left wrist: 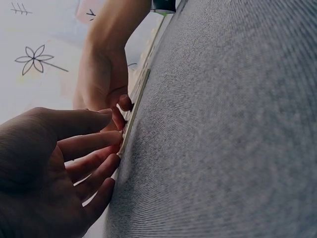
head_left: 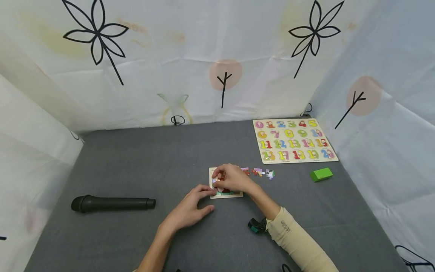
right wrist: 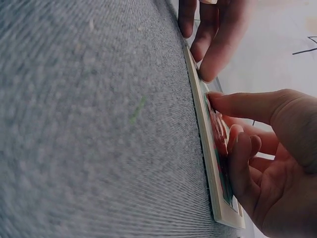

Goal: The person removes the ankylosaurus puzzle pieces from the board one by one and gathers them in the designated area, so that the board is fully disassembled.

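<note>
Head view: relaxed left hand (head_left: 190, 208) touches the puzzle board (head_left: 234, 195) edge; right hand (head_left: 234, 179) (grip unclear) touches its face; worktop (head_left: 136, 166) extends left of both.

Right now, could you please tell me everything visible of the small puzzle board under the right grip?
The small puzzle board is thin and roughly square, with a pale, wood-like frame around a picture showing red and green. It lies flat near the middle of the grey tabletop. The right grip covers much of it, touching the picture; the left grip touches its near left corner. How complete it is, I cannot tell.
</note>
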### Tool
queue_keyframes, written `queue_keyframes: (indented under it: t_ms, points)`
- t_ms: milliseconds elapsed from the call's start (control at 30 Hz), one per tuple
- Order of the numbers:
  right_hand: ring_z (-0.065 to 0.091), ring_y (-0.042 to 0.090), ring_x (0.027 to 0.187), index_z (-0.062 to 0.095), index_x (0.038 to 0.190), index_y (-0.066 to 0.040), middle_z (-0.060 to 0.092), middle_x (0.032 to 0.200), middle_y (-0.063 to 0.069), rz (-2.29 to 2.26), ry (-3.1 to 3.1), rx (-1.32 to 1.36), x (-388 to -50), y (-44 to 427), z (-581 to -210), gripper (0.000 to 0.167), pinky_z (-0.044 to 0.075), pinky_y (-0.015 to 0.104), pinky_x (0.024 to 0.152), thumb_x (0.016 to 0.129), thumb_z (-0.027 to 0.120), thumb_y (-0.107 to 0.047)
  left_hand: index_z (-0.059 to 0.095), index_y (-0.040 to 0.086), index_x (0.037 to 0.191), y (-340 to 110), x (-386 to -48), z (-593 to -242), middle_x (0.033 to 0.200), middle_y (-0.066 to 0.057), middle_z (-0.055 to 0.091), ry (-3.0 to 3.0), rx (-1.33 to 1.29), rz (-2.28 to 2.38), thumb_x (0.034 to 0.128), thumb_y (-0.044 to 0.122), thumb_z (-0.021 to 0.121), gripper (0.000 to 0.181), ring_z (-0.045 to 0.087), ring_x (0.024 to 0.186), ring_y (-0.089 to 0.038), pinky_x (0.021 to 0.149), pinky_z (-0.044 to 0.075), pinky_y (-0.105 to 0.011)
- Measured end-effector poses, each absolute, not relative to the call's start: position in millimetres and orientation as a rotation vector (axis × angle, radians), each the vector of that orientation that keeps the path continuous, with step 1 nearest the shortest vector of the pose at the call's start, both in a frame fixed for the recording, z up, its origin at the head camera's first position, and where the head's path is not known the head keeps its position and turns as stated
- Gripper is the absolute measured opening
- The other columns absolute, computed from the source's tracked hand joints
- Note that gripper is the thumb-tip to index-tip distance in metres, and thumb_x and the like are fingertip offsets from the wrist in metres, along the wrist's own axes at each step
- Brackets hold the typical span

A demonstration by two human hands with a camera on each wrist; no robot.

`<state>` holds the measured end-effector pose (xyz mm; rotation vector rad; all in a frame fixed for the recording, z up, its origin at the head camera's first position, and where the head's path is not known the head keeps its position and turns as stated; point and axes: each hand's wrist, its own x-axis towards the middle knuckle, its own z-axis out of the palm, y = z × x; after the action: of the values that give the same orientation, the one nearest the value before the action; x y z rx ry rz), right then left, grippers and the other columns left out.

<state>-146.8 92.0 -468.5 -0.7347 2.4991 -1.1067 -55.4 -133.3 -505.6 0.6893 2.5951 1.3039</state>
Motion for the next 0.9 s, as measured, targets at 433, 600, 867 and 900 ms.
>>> queue_keyframes:
  t_ms: [433,600,867,900]
  points:
    - [0.055,0.003,0.061,0.071,0.108,-0.006,0.074,0.098,0.009,-1.276,2.364,-0.812,-143,99,-468,0.011,0.046,0.019,0.061,0.099,0.076,-0.009,0.073,0.024,0.14,-134,-56,-509,0.141,0.006,0.064,2.61,0.702,1.298,0.1026,0.035,0.076,0.039,0.062,0.133,-0.024,0.109,0.052,-0.052]
    - [0.053,0.005,0.06,0.07,0.11,-0.003,0.072,0.1,0.013,-1.374,2.295,-0.799,-141,103,-465,0.009,0.045,0.02,0.06,0.101,0.073,-0.006,0.073,0.024,0.14,-133,-56,-509,0.14,0.005,0.064,2.623,0.69,1.29,0.1027,0.034,0.076,0.038,0.063,0.131,-0.024,0.108,0.053,-0.054]
    - [0.052,0.007,0.057,0.069,0.112,-0.003,0.072,0.101,0.016,-1.395,2.276,-0.752,-137,124,-461,0.01,0.044,0.022,0.057,0.103,0.071,-0.007,0.073,0.019,0.14,-128,-53,-492,0.14,0.0,0.064,2.594,0.617,1.273,0.1009,0.026,0.078,0.04,0.062,0.133,-0.026,0.111,0.051,-0.056]
    - [0.052,0.007,0.057,0.069,0.112,-0.003,0.072,0.102,0.016,-1.395,2.279,-0.748,-136,128,-460,0.01,0.044,0.022,0.056,0.103,0.071,-0.007,0.073,0.018,0.14,-128,-53,-490,0.14,-0.001,0.064,2.595,0.618,1.267,0.1015,0.026,0.078,0.04,0.062,0.133,-0.028,0.11,0.051,-0.057]
